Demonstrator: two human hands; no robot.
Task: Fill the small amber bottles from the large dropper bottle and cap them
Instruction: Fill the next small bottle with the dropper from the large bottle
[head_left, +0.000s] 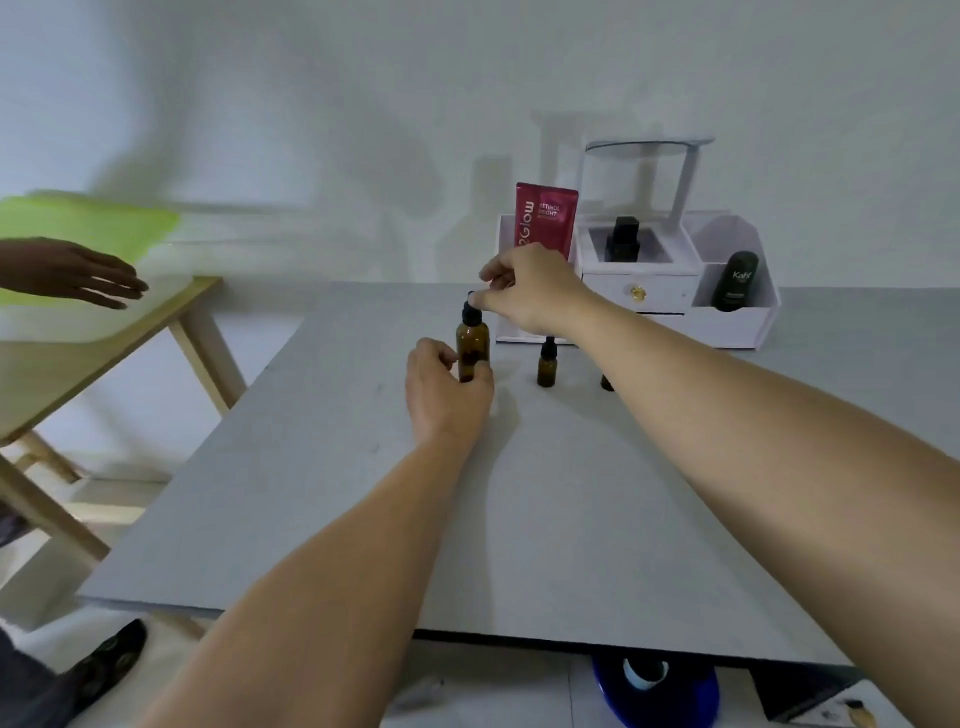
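The large amber dropper bottle (472, 345) stands upright on the grey table (519, 493). My left hand (444, 392) grips its lower body from the near side. My right hand (524, 293) pinches the black dropper cap (471, 312) at its top. A small amber bottle (546, 364) with a black cap stands just to the right. A second small bottle (607, 383) is mostly hidden behind my right forearm.
A white organiser (675, 301) at the table's back holds a red tube (545, 218), a black bottle (623, 240) and a dark tube (735, 280). Another person's hand (78, 273) reaches over a wooden side table (104, 338) at left, near a green tub (78, 218).
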